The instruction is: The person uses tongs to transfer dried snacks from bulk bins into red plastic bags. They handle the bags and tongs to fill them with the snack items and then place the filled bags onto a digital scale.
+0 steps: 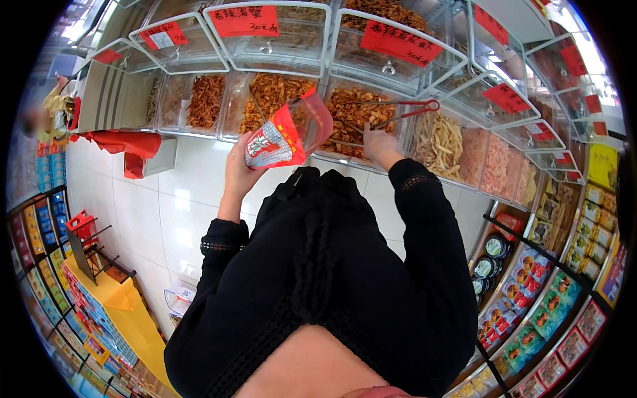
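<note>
My left hand (242, 166) holds a red and silver printed pouch (278, 142) by its lower left side. The pouch is tilted, and its clear upper part gapes towards the right. My right hand (382, 147), which seems to wear a thin clear glove, is at the front of a clear bin of reddish-brown dried snack pieces (348, 119). Its fingertips touch or lie just above the pieces; whether they pinch any cannot be seen. Red-handled metal tongs (420, 110) lie across that bin, close to my right fingers. Another bin of similar dried snacks (266, 94) is behind the pouch.
Raised clear lids with red signs (398, 42) stand above the bins. Pale dried strips (445, 144) fill a bin to the right. A red plastic bag (132, 144) hangs at the left by a white box. Packaged goods line shelves on both sides. Another person (57, 107) is at far left.
</note>
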The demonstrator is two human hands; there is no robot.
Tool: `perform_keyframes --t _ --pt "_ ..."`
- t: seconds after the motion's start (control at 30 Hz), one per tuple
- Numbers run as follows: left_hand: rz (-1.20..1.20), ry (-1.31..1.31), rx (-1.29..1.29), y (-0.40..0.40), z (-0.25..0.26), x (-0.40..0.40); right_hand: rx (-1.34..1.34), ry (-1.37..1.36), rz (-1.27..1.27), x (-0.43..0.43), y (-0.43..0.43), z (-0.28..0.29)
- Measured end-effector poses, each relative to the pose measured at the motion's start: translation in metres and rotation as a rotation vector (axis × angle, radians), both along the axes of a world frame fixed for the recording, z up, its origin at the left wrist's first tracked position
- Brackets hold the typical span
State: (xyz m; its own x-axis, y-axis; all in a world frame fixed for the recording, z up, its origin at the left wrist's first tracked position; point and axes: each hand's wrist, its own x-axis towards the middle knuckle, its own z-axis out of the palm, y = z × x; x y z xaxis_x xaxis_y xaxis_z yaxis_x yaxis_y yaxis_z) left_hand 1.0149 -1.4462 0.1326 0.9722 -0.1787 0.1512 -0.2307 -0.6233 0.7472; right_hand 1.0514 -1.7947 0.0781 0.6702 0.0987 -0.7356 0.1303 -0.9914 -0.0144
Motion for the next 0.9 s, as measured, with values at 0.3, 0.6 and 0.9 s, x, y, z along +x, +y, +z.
perform_keyframes --t 0.3,0.6,0.9 --pt "-0.004 -0.009 0.023 0.002 -0.006 0.002 -0.001 0.132 0.059 0.021 -0.025 0.003" --pt "-0.014 0.020 0.026 -0.005 -0.009 0.001 -0.096 -0.310 0.395 -0.017 0.011 0.001" --pt "-0.008 0.002 0.019 -0.002 -0.006 0.000 0.059 -0.233 0.203 -0.012 0.002 0.015"
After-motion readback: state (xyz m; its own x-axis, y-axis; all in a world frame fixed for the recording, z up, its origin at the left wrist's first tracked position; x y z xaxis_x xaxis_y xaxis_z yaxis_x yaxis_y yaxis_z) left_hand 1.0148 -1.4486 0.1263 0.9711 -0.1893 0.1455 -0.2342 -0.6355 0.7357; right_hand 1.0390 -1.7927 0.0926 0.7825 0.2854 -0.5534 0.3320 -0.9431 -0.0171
